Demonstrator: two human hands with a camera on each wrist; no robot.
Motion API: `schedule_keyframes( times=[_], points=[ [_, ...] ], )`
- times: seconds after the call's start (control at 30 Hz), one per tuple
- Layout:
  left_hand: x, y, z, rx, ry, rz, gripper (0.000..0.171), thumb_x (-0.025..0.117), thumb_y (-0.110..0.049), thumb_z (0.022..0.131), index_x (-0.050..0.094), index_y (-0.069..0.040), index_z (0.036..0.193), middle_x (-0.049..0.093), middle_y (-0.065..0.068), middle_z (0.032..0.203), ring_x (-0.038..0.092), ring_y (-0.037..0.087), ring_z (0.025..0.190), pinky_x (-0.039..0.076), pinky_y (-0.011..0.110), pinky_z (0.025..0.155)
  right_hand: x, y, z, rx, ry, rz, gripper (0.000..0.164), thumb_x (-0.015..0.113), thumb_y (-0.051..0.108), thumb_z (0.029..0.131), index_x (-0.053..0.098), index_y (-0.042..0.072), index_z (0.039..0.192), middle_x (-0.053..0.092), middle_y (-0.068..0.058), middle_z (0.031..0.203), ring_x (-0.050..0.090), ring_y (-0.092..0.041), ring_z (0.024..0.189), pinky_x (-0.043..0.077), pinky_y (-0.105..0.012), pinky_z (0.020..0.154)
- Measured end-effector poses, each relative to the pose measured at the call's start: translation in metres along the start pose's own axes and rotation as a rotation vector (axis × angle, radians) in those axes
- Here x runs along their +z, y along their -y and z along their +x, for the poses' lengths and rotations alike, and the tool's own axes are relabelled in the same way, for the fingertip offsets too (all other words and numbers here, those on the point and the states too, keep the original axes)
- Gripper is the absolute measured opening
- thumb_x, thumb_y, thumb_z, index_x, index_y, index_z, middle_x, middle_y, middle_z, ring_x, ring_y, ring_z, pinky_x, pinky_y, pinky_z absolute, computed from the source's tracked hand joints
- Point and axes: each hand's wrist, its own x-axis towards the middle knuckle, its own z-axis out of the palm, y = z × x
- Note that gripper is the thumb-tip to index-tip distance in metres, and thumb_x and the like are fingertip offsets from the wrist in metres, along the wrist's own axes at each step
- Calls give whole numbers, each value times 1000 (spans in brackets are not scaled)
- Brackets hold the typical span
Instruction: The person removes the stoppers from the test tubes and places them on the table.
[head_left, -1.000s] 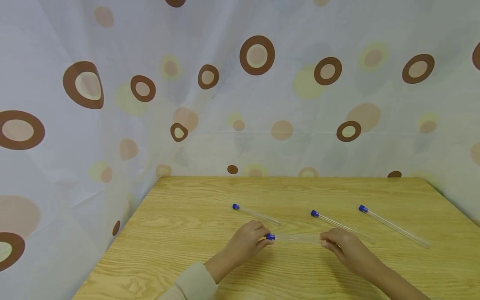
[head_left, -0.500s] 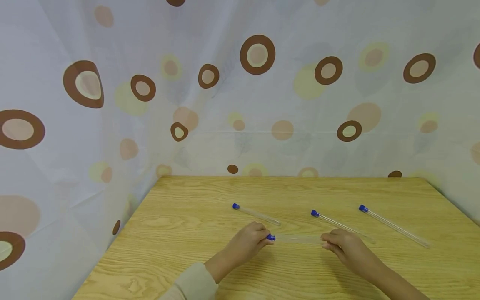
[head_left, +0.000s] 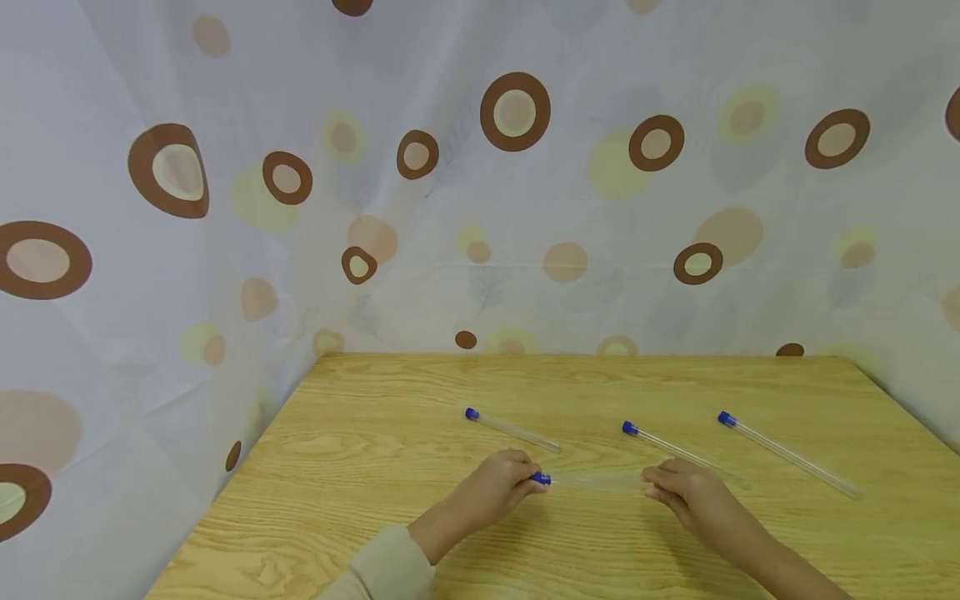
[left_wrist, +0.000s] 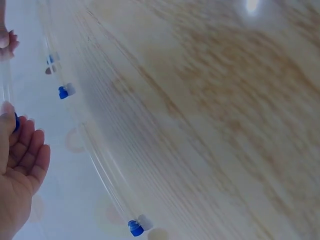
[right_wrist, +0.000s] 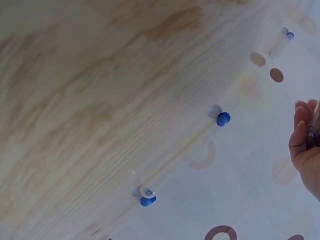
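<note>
Since the earlier frames, little is moving: the left hand is closing its fingers a touch further over the blue cap, the right hand is staying almost in place, and the tubes on the table are lying as they were.

The left hand is pinching the cap between thumb and fingers, and the right hand is pinching the far end of the held tube. The tube is spanning the gap between the hands, nearly level and apparently raised off the wood. This two-ended grip is probably keeping it straight and steady, with one hand controlling the cap and the other countering any turn or pull. The clear wall is blurring, so how deep the cap is sitting cannot be told.

Behind the hands, the left tube, middle tube and right tube are lying spread apart, caps pointing the same way, perhaps so each is easy to pick up. The left tube and the middle tube are lying just beyond the knuckles, so moving forward is the tighter way. More room is opening toward the person and toward the left edge; the back edge is running along the spotted curtain.
</note>
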Motion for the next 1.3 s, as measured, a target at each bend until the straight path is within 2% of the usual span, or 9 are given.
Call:
schedule_keyframes(
  times=[0.2,0.53,0.73,0.93,1.03,1.07,1.17,1.3],
  points=[
    [-3,0,1,-68,64,-75,23,56,-15,91,69,2,99,68,7,88,61,7,79,45,5,67,2,-1,1,-20,-25,-2,18,68,10,79,70,-7,87,66,-4,77,60,-10,66,48,-9,58],
    [-6,3,2,-108,112,-203,25,56,-14,91,68,5,104,67,9,86,52,-1,68,43,7,59,3,-2,1,-33,-62,-32,22,66,15,80,70,-6,85,66,-4,76,61,-14,67,44,-2,64],
    [-7,5,2,-134,105,-304,25,55,-12,92,68,7,102,68,12,87,52,0,68,44,7,59,5,-3,2,-53,-93,-32,31,60,22,84,70,-7,84,66,-5,76,61,-15,67,43,-1,65],
    [-8,6,1,-132,83,-361,23,55,-11,92,69,7,97,67,16,83,42,-3,62,39,8,55,6,1,3,-56,-116,-35,31,59,23,85,71,-6,84,66,-4,75,61,-14,66,42,0,66],
    [-8,7,2,-154,80,-391,23,55,-11,92,70,7,92,65,18,78,38,-3,59,35,9,53,6,2,3,-58,-125,-32,32,57,24,87,71,-5,85,66,-4,75,60,-12,66,42,0,65],
    [-7,7,2,-160,77,-392,23,55,-12,92,69,7,89,64,18,76,37,-2,58,34,9,52,6,3,3,-60,-126,-33,33,56,25,87,71,-5,85,66,-3,75,60,-12,66,42,0,65],
    [-5,6,1,-161,48,-337,23,56,-14,92,69,3,89,64,13,76,45,-2,63,39,8,56,4,4,4,-60,-131,-39,36,53,28,89,71,-3,85,65,-3,75,59,-11,66,42,0,64],
    [-2,3,-1,-132,-31,-190,22,58,-20,91,69,-2,99,66,4,90,61,5,83,49,11,74,1,3,5,-62,-129,-25,39,51,29,90,70,-4,84,62,-2,75,55,-6,65,40,0,62]
  ],
)
